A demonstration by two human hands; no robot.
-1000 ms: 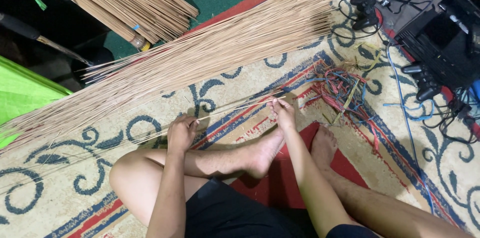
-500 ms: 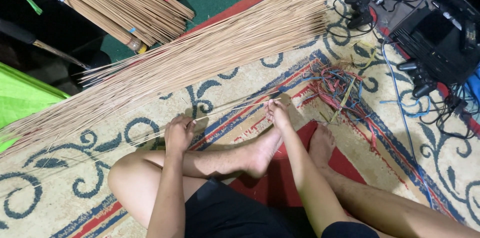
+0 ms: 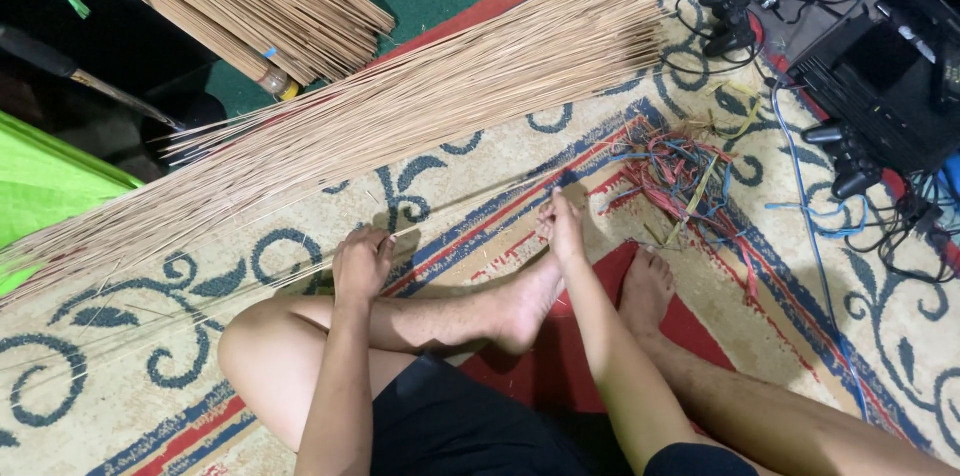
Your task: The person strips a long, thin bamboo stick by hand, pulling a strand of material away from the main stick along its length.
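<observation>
I sit on a patterned carpet (image 3: 130, 406) with my legs crossed. My left hand (image 3: 362, 263) is closed around a few thin tan sticks (image 3: 460, 204) that run across the carpet in front of my shins. My right hand (image 3: 563, 226) pinches the same sticks further right, beside a tangle of red, blue and yellow strips (image 3: 680, 171). A long spread of thin tan sticks (image 3: 400, 121) lies diagonally beyond both hands.
A tied bundle of sticks (image 3: 240, 6) lies at the upper left. A bright green sheet (image 3: 40, 186) sits at the left edge. Black electronic boxes, game controllers and cables (image 3: 860, 106) crowd the upper right. A dark-handled tool (image 3: 90, 76) lies far left.
The view has shifted slightly. Both hands stay on the thin sticks at nearly the same spots; my right hand has edged a little.
</observation>
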